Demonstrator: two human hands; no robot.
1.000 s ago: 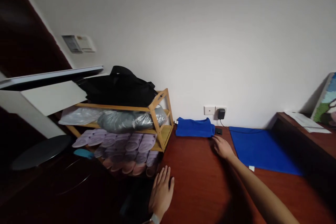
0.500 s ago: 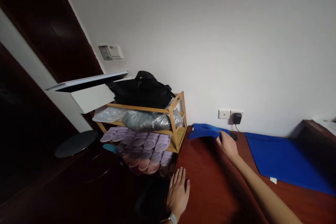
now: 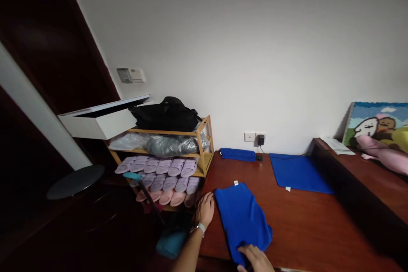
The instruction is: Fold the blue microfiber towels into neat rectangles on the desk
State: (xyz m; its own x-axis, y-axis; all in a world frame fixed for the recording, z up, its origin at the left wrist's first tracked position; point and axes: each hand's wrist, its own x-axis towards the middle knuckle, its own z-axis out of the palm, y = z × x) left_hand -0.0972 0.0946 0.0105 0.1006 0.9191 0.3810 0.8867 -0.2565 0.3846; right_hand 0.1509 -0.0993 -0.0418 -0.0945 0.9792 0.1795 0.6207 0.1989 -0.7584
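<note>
A blue cloth (image 3: 242, 217) lies partly unfolded on the red-brown table (image 3: 296, 216) close to me. My right hand (image 3: 255, 258) rests on its near corner at the bottom edge of the view, fingers closed on the fabric. My left hand (image 3: 205, 209) lies flat and open at the table's left edge, just beside the cloth. A folded blue cloth (image 3: 237, 154) stays at the back by the wall. Another blue cloth (image 3: 298, 172) is spread flat to its right.
A wooden rack (image 3: 178, 153) with purple and pink slippers, plastic-wrapped bundles and a black bag stands left of the table. A white box (image 3: 98, 121) sits on it. A wall socket with a plugged charger (image 3: 260, 139), a raised shelf (image 3: 360, 187) with a painting, a round black stool (image 3: 75, 180).
My right hand has pulled back from the far stack toward me, bringing one blue cloth that now lies near the front edge. The view has tilted and backed away.
</note>
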